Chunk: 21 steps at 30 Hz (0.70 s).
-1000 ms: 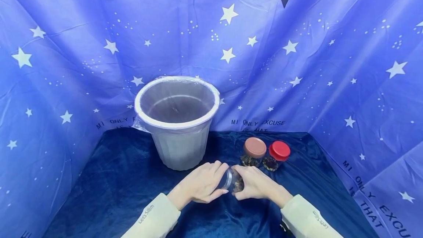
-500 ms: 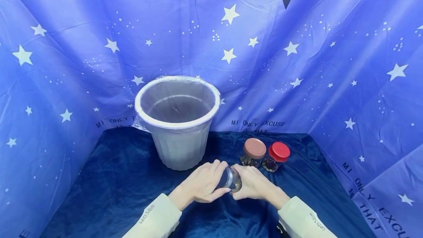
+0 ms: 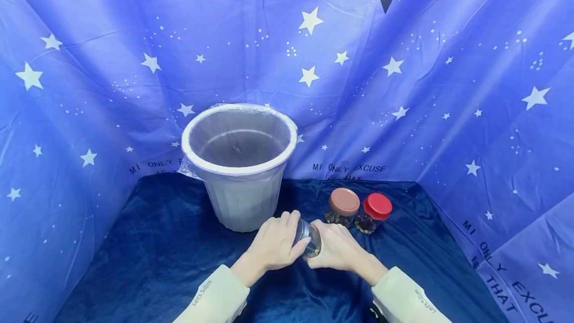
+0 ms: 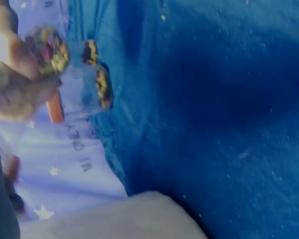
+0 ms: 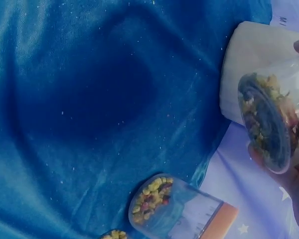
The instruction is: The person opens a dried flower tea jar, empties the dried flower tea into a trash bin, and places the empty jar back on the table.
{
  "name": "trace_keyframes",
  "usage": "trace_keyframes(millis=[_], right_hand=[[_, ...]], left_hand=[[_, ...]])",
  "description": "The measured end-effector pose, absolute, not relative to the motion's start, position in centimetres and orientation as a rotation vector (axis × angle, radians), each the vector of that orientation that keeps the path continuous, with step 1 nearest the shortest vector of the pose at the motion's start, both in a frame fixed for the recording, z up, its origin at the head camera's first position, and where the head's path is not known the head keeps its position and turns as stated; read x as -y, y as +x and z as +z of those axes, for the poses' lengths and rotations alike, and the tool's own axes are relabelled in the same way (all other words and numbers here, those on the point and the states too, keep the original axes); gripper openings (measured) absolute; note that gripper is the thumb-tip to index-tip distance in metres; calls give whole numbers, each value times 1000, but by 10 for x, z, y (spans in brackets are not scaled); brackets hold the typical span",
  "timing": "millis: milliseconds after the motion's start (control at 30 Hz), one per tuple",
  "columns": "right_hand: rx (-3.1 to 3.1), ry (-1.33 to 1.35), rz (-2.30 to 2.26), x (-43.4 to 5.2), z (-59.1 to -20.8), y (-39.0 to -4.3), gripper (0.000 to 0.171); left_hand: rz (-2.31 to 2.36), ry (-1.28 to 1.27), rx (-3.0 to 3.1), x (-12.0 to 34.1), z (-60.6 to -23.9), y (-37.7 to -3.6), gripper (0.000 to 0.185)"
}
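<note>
Both hands hold a small clear jar [image 3: 309,239] of mixed dried bits just above the dark blue cloth [image 3: 148,243], in front of the bucket. My left hand [image 3: 287,236] curls round the jar's top end and hides the cap. My right hand [image 3: 324,244] grips the jar's body from the right. In the right wrist view the jar [image 5: 269,119] shows its filled bottom, tipped on its side. In the left wrist view the jar [image 4: 50,47] is blurred among the fingers.
A white bucket [image 3: 239,163] lined with a clear bag stands just behind the hands. Two more filled jars stand to the right, one with a brown lid [image 3: 344,202] and one with a red lid [image 3: 377,206]. Starry blue fabric walls close in on three sides.
Both hands and the jar have risen a little and shifted left toward the bucket. The left hand has turned round the jar's top end.
</note>
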State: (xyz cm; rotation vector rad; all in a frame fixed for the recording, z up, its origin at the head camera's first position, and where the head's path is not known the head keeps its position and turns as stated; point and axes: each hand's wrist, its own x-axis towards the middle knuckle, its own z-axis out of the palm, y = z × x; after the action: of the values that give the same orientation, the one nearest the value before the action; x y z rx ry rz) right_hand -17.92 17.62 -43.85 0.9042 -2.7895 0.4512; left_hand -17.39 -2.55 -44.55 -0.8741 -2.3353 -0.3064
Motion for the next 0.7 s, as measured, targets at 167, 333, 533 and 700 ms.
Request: trace_keyframes(millis=[167,333,533,700], right_hand=[[2786,823,437,-171,-440,-180,53],[2822,792,496,-170,-442,-185,61],[2901,819,591,-179,-438,-189,68],[2897,899,702,-186,-433,-190,68]], left_hand=[[-474,-751,2597,25,-438,-171,52],[-794,-718,2775,35,-431,-172,55],[-1192,-688,2843,46,-425,-172,63],[-1340,-813,2761,50,-416,-171,59]])
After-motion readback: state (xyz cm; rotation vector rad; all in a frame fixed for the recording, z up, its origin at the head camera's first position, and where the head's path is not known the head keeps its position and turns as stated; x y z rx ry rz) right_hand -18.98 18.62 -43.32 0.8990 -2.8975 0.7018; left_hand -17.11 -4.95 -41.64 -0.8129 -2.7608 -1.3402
